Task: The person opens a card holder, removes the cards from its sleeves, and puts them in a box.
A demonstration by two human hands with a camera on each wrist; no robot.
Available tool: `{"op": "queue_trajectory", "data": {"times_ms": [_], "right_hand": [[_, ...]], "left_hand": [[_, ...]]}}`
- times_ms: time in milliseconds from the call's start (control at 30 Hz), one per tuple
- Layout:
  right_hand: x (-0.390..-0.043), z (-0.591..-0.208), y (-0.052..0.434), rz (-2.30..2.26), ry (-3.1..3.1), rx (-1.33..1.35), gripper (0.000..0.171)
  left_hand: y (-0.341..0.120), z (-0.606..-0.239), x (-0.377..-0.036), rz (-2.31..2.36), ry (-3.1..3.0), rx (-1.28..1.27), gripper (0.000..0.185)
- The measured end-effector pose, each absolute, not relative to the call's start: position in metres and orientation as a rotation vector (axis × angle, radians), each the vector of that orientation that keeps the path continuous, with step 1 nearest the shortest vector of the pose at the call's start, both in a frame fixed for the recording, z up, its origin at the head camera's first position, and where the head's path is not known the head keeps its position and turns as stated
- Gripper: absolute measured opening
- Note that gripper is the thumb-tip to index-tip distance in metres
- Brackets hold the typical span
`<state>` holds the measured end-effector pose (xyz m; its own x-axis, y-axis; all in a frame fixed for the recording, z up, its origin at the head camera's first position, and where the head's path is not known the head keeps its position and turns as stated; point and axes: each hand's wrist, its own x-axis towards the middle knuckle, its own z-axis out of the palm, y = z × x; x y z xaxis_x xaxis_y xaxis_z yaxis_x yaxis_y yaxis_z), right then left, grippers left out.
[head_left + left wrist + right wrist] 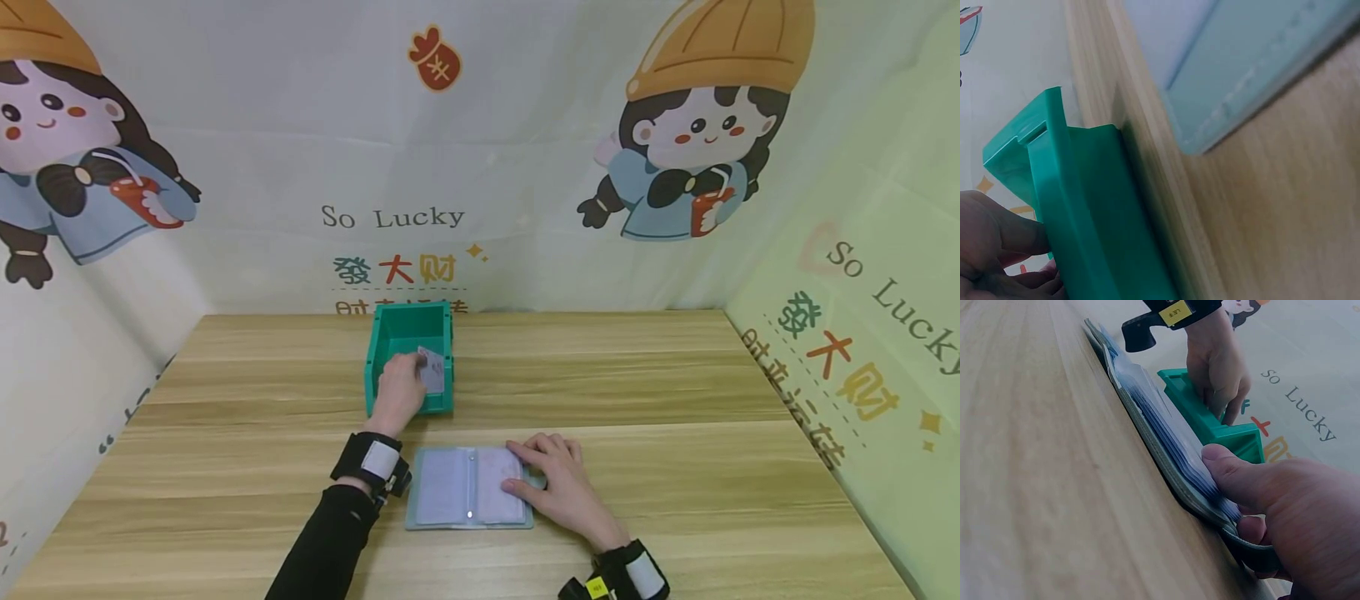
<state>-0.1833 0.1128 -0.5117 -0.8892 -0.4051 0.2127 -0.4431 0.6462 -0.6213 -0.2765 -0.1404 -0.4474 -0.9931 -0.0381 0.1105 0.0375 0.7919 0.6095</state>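
Card (432, 369) pinched by left hand (397, 390) inside green bin (408, 327).

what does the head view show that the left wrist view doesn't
Only the head view shows the card pinched by the left hand over the green bin, the right hand resting on the open card holder, and the cartoon backdrop all round. Only the left wrist view shows the bin's outer wall close up, with a slot near its rim. Both show the green bin, an edge of the card holder, the wooden table and part of the left hand.
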Motion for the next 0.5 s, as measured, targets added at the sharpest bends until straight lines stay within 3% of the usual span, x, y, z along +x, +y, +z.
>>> {"op": "queue_trajectory", "data": {"times_ms": [200, 500], "right_hand": [[-0.1830, -0.5107, 0.1127, 1.093, -2.798, 0.724, 0.052], [-0.1826, -0.5110, 0.1128, 1.078, -2.795, 0.720, 0.051]], "left_hand": [[-0.1390, -0.4485, -0.2774, -0.963, -2.906, 0.026, 0.035], [-0.1338, -0.4502, -0.2716, -0.639, -2.969, 0.026, 0.024]]}}
